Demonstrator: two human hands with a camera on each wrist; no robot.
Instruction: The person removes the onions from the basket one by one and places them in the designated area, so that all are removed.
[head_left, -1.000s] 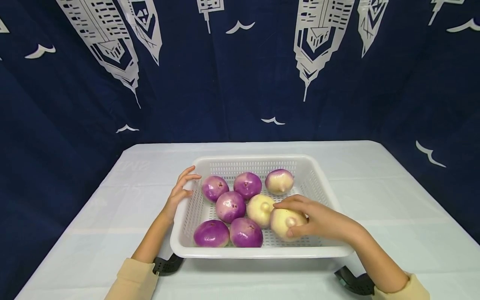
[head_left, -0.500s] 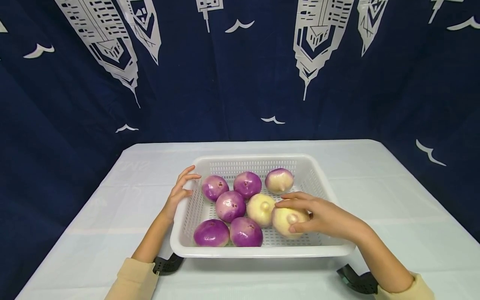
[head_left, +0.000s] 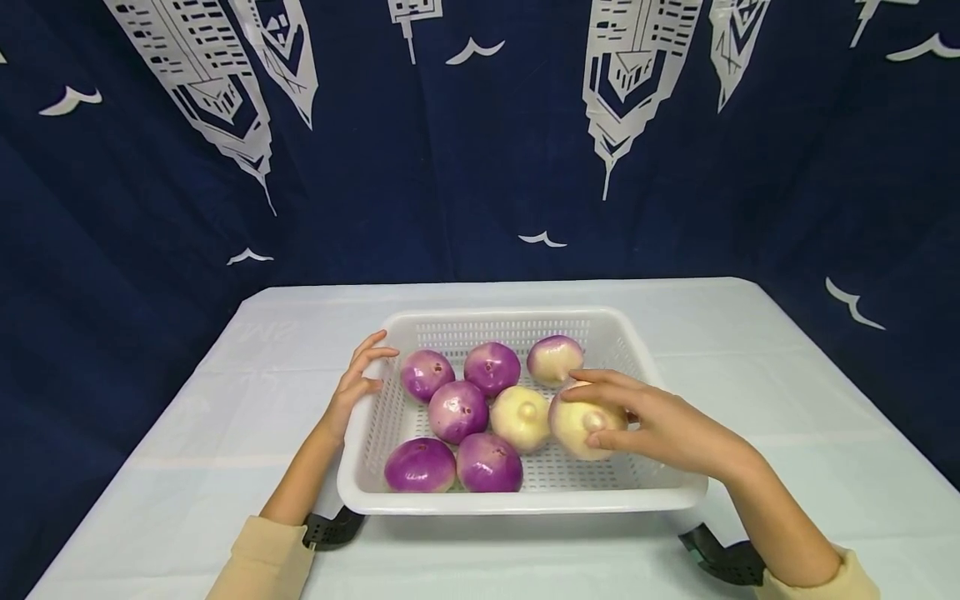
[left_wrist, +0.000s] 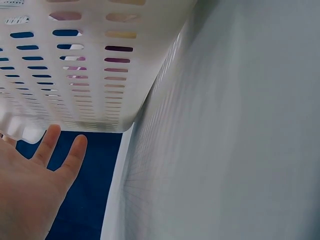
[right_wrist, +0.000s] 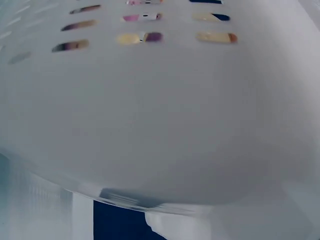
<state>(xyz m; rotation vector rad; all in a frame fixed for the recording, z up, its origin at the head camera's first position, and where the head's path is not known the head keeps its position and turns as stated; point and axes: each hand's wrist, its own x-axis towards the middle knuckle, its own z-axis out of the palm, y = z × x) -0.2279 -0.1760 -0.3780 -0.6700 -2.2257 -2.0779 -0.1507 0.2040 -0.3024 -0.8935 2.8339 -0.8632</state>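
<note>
In the head view my right hand (head_left: 660,425) holds a pale yellow turnip (head_left: 581,433), fingers over its top and thumb at its near side. The turnip's nub faces up. It is in the right half of a white slotted basket (head_left: 525,504), beside another pale yellow turnip (head_left: 520,418). My left hand (head_left: 352,392) rests at the basket's left rim, fingers extended. In the left wrist view the left hand's fingers (left_wrist: 72,160) are spread, with tips close to the basket's outer wall (left_wrist: 90,107). The right hand is hidden in the right wrist view behind the basket wall (right_wrist: 150,110).
Several purple turnips (head_left: 459,412) lie in the basket's left and middle. A purple-and-cream one (head_left: 555,360) sits at the back right. The basket stands on a white-covered table (head_left: 787,417), with a navy printed curtain (head_left: 450,167) behind it.
My right hand has moved slightly right and away from me, carrying the yellow turnip with it, so a gap opens beside the other yellow one. The left hand stays at the rim.
</note>
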